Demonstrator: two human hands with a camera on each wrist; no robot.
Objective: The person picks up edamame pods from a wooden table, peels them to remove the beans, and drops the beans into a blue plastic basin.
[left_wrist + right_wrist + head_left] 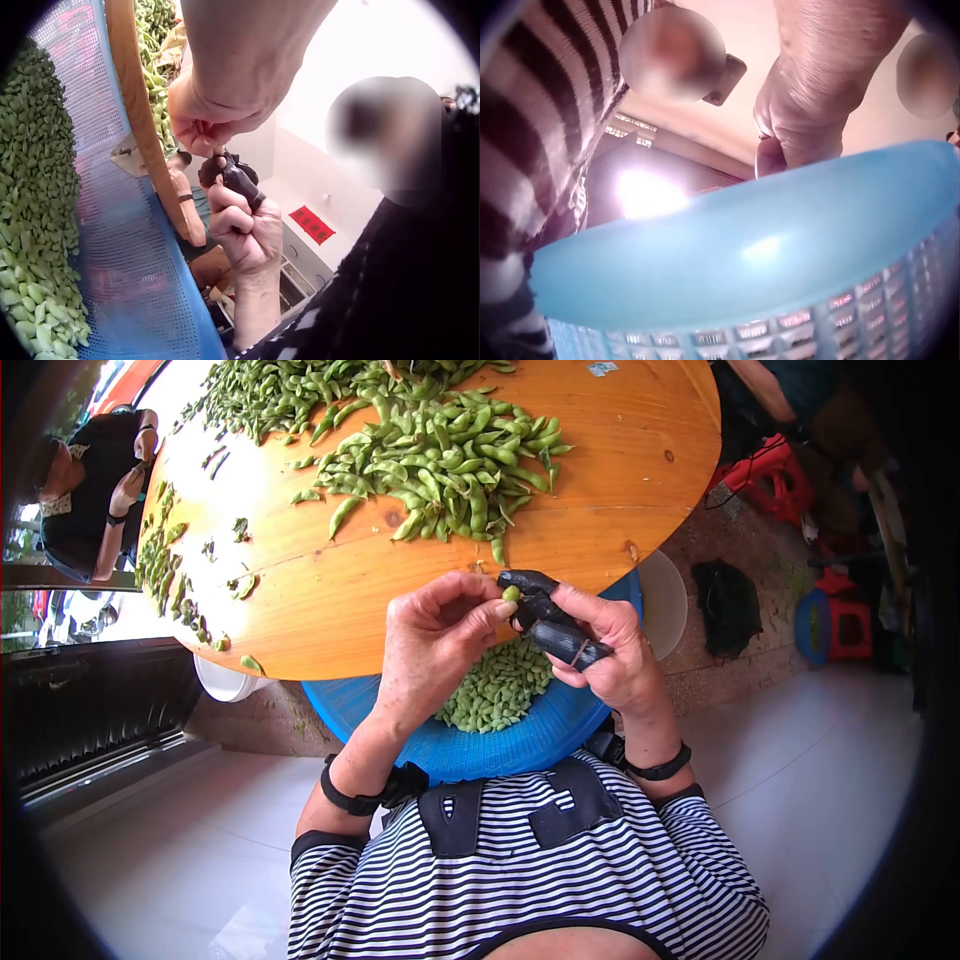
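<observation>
My left hand (445,640) pinches a green soybean pod (511,593) between thumb and forefinger, above the near edge of the wooden table. Facing it, my right hand (610,650) has black finger covers (565,638) over its thumb and forefinger, which close on the pod from the other side. Most of the pod is hidden by the fingertips. In the left wrist view both hands meet tip to tip, the right hand (244,232) with its fingers curled. Below the hands, a blue basket (435,750) holds many shelled green beans (490,695).
Heaps of unshelled pods (450,460) lie on the round wooden table (600,510). Loose pods (165,560) are scattered along its left side, where another person (95,490) sits. A white bucket (225,680) stands under the left edge, and a red stool (775,480) at right.
</observation>
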